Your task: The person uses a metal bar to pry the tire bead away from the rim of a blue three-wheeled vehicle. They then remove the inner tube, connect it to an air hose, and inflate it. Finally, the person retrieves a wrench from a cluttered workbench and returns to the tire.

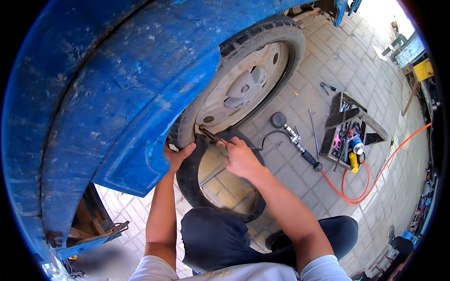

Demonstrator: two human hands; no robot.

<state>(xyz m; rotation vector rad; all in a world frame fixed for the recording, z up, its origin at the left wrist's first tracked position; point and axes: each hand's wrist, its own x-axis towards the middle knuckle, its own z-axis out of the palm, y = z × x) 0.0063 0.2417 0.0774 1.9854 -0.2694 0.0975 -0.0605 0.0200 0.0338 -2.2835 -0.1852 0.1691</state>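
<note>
A white-rimmed wheel (243,89) with a worn black tyre (293,40) sits under the blue car fender (136,89). My left hand (177,155) grips the tyre's lower near side, thumb in front and fingers partly hidden behind it. Closed around a dark pliers-like tool (208,134), my right hand (241,158) holds its tip against the lower rim edge. Below the wheel lies a black rubber ring (190,175), like a tyre or tube, in front of my knees. A thin black hose (267,136) curves toward my right hand; whether it touches the hand I cannot tell.
On the paving to the right lies a tyre inflator with gauge (293,136), joined to an orange air hose (393,157). Beside it are a metal rod (313,131) and a wooden toolbox (375,126) full of tools. The open blue panel's edge (89,241) is at lower left.
</note>
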